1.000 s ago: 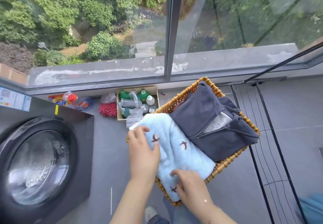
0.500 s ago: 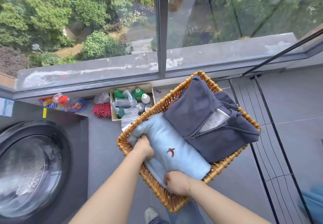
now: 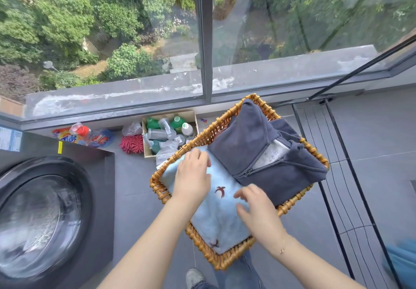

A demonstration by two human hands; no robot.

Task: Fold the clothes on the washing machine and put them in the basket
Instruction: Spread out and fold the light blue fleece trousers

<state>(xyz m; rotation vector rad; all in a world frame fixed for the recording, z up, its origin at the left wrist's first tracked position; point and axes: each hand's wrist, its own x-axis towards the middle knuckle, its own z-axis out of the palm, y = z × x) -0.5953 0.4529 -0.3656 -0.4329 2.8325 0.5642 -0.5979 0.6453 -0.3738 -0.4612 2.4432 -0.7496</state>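
The left hand (image 3: 193,177) lies palm down with straight, relaxed fingers on the folded light-blue fleece cloth with small brown bird marks (image 3: 221,219), pressing its upper part; it holds nothing. The right hand (image 3: 258,215) rests on the same cloth's right edge with its fingers spread and slightly bent, touching rather than gripping. The blue cloth lies inside the rectangular woven wicker basket (image 3: 227,260), filling its near-left half. Beside it, touching along one edge, a folded dark grey zip-up hooded jacket (image 3: 254,146) fills the far-right half, and its lower corner hangs over the basket's rim. The basket sits on the grey tiled floor (image 3: 371,176).

To the left stands the dark grey front-loading washing machine (image 3: 45,210) with its round glass door. Behind the basket, against the window sill, an open cardboard box of green and white bottles (image 3: 168,128) nearly touches the basket's far-left rim. Left of it lie a red bristly mop head (image 3: 131,143) and an orange detergent bag (image 3: 67,137). A shoe (image 3: 194,277) shows below the basket.
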